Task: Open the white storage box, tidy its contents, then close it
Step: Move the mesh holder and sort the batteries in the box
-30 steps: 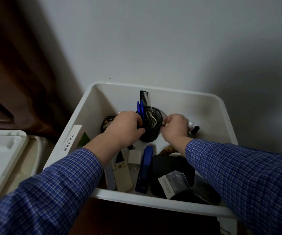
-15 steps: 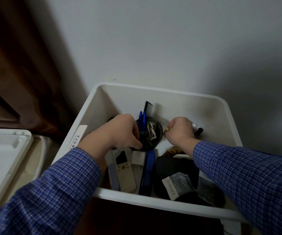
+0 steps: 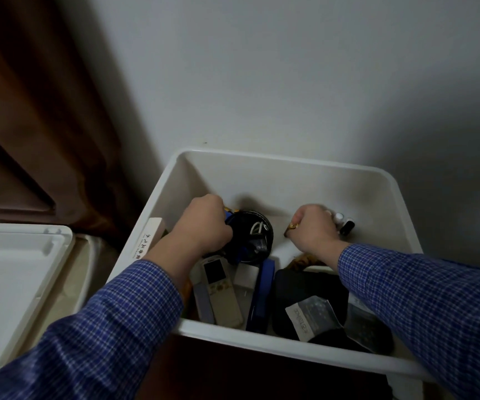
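The white storage box (image 3: pixel 290 346) stands open against the wall. Its lid (image 3: pixel 16 269) lies flat to the left. Inside at the back, a black mesh pen cup (image 3: pixel 254 235) leans with its mouth toward me, with white cable and blue pens in it. My left hand (image 3: pixel 204 229) grips the cup's left side. My right hand (image 3: pixel 313 229) is a closed fist to the right of the cup, pinching a small gold-coloured item (image 3: pixel 292 225) at the thumb. Its knuckles touch two small bottles (image 3: pixel 345 223).
Toward the front of the box lie a white remote (image 3: pixel 221 287), a blue stapler (image 3: pixel 261 295), a black pouch (image 3: pixel 305 287) and a silver packet (image 3: pixel 311 316). A labelled white carton (image 3: pixel 149 235) stands at the left wall. A brown curtain (image 3: pixel 45 111) hangs to the left.
The pen cup has tipped toward me and the black comb no longer sticks up from it. My right hand has drawn away from the cup's rim to the right.
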A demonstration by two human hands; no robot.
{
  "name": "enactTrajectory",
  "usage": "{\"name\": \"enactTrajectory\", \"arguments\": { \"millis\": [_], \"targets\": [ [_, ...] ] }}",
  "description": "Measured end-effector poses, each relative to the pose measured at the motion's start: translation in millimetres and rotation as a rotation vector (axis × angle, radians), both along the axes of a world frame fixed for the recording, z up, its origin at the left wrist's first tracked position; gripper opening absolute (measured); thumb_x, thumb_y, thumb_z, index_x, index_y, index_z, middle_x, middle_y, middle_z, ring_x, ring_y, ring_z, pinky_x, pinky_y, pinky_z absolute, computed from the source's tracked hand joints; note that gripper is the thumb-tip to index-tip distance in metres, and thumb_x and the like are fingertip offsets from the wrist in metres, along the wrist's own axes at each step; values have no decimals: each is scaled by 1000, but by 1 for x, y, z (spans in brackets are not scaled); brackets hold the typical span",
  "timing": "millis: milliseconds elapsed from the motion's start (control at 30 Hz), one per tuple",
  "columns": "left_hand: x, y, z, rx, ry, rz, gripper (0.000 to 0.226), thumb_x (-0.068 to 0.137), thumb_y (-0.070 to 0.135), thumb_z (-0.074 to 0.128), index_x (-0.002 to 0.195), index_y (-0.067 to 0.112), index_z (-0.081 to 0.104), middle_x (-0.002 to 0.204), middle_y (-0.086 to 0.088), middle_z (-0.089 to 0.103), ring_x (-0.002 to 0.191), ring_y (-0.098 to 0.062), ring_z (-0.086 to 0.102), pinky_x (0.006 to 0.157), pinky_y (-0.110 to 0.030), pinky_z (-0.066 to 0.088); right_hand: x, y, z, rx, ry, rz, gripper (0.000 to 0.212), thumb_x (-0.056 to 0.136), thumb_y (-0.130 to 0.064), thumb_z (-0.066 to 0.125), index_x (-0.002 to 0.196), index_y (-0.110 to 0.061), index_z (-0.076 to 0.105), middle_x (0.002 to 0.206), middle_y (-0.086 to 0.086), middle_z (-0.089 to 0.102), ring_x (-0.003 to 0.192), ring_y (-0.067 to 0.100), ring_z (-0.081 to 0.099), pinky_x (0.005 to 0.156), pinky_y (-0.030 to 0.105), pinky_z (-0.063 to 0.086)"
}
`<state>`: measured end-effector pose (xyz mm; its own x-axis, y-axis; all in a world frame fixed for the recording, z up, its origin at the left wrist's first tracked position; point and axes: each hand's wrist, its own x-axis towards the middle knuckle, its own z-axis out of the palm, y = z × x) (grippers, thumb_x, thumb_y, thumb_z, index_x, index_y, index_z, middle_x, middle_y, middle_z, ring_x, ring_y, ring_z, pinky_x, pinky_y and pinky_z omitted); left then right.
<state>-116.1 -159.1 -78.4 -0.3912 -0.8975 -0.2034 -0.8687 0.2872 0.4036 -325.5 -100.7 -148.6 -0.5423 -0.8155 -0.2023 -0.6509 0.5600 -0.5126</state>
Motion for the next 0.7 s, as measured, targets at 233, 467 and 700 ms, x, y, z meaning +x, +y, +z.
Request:
{"name": "enactTrajectory", "arguments": {
  "millis": [233,467,700],
  "targets": [
    [7,0,14,167,156,141,17,81,2,59,95,6,69,85,-12,73,68,-26,73,58,-40,63,-1,-1,0,-9,-12,27,20,83,-11,76,76,-23,62,73,-6,55,81,21,60,72,24,48],
    [13,2,42,67,57,245,14,73,-4,65,86,1,63,71,-14,72,74,-31,73,65,-45,62,3,-3,-2,28,17,89,25,80,-11,77,73,-27,59,82,-4,61,87,22,63,79,30,56],
    [4,-3,48,50,-129,241,17,86,2,66,103,-2,67,85,-12,65,84,-29,69,74,-37,58,3,-5,-6,15,20,97,16,76,-13,79,82,-22,68,88,4,66,83,24,64,73,27,54]
  ]
}}
